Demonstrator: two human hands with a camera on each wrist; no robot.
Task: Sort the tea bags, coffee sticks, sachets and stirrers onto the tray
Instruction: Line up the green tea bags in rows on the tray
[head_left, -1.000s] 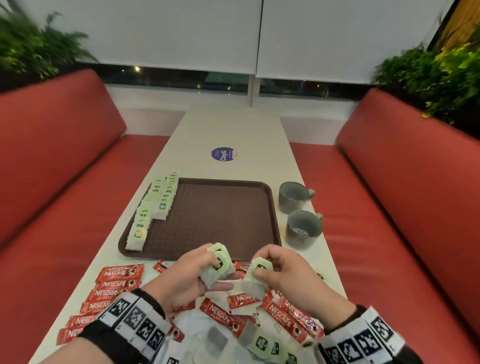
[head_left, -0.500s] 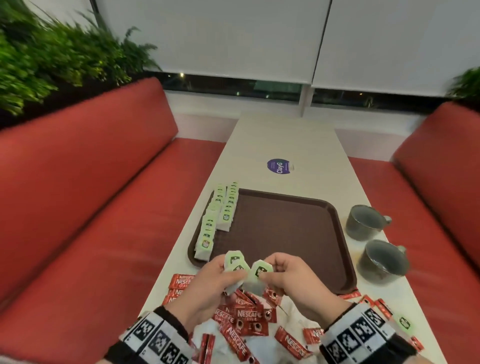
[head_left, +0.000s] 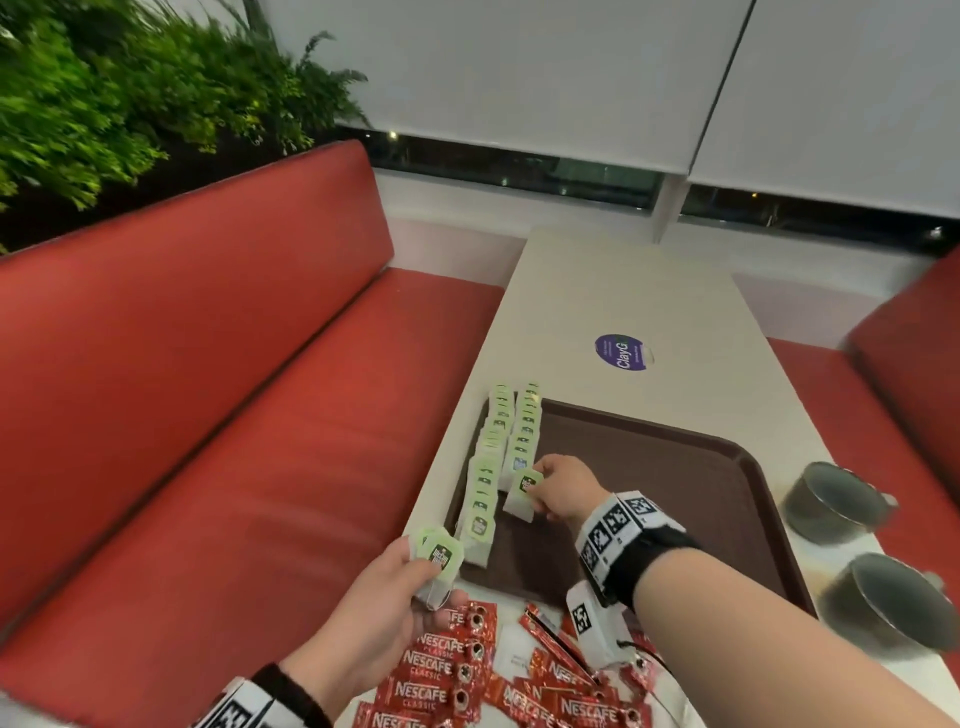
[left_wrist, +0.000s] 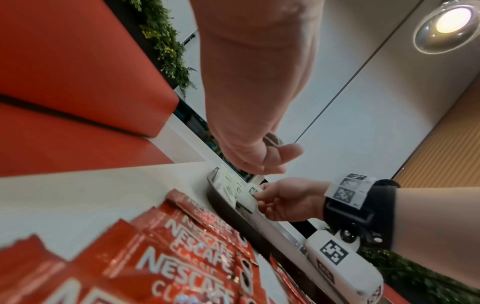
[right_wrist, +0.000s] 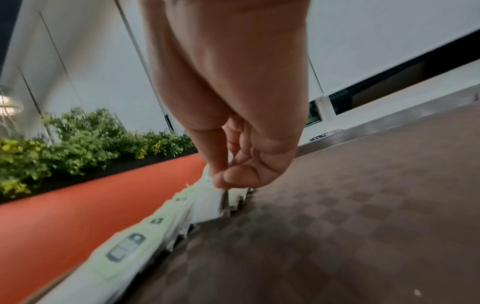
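The right hand (head_left: 563, 488) pinches a green-tagged white tea bag (head_left: 523, 493) by the tea bag rows (head_left: 501, 447) on the brown plastic tray (head_left: 675, 483). The left hand (head_left: 384, 597) grips another tea bag (head_left: 440, 556) above red coffee sticks (head_left: 441, 670) on the counter (head_left: 623, 291). Two grey cups (head_left: 836, 501) stand beside the tray.

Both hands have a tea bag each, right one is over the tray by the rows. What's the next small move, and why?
Probably set the right hand's tea bag down at the near end of the inner row and let go: it already hangs there above the tray.
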